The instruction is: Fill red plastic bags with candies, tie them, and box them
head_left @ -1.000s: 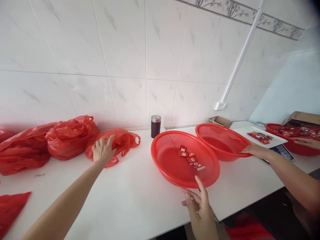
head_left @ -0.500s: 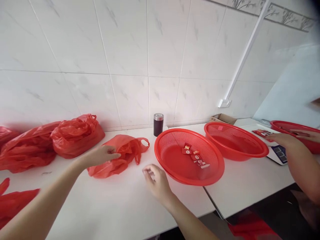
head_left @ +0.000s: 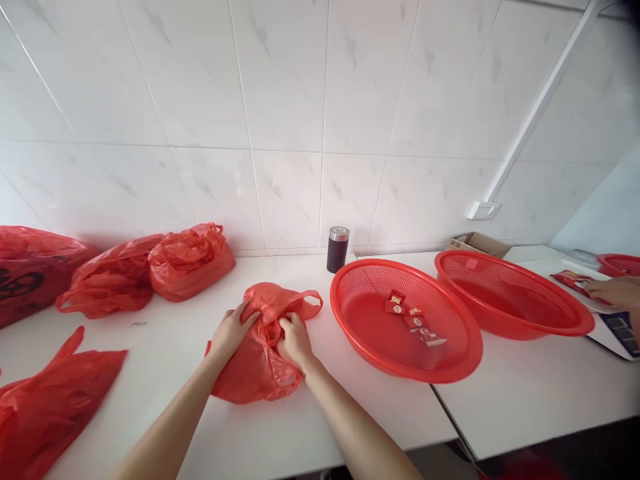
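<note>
Left of the red bag [head_left: 250,377] in our hands [head_left: 231,335], we have an open lane of bench [head_left: 167,333], bounded by the back bags [head_left: 193,267] and the front-left bag [head_left: 65,407]. Rightward, the gap narrows at the handle [head_left: 315,301], where the near basket's rim [head_left: 345,327] stands up beside it. The tumbler [head_left: 337,252] blocks us behind; before the far basket [head_left: 505,300] we can pass.
</note>
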Demonstrator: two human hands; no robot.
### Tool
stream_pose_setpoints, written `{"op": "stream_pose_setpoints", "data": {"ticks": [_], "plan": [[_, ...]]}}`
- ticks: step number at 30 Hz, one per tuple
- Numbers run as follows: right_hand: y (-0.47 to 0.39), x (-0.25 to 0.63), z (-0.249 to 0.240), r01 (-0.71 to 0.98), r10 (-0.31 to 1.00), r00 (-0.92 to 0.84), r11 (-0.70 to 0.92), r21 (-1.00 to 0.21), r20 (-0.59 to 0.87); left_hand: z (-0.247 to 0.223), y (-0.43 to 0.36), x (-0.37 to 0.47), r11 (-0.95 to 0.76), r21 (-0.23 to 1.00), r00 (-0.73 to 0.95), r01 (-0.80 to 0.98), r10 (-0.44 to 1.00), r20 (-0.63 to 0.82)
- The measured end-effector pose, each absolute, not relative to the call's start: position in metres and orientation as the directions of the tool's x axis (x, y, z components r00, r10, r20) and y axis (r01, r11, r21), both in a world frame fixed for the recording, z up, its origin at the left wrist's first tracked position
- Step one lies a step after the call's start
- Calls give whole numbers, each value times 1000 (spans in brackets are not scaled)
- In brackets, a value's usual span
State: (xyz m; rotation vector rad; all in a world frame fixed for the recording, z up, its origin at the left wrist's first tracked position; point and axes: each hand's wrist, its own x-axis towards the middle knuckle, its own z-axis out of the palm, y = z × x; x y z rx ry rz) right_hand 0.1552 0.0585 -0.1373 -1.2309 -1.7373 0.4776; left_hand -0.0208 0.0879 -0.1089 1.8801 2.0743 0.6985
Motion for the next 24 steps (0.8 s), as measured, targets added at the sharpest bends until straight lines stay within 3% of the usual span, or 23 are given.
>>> {"op": "stream_pose_setpoints", "data": {"ticks": [8,16,24], "plan": [[-7,193,-126,400,889,31,409,-820,458,-105,118,-31,18,504,-94,863,988,126],[-78,219,-145,1,939,239,252,-968,245,-93,152,1,-11,488,-71,873,986,149],[-131,258,-166,47,899,384,210,-977,212,-46,188,-42,44,651,-245,758,944,221]]}}
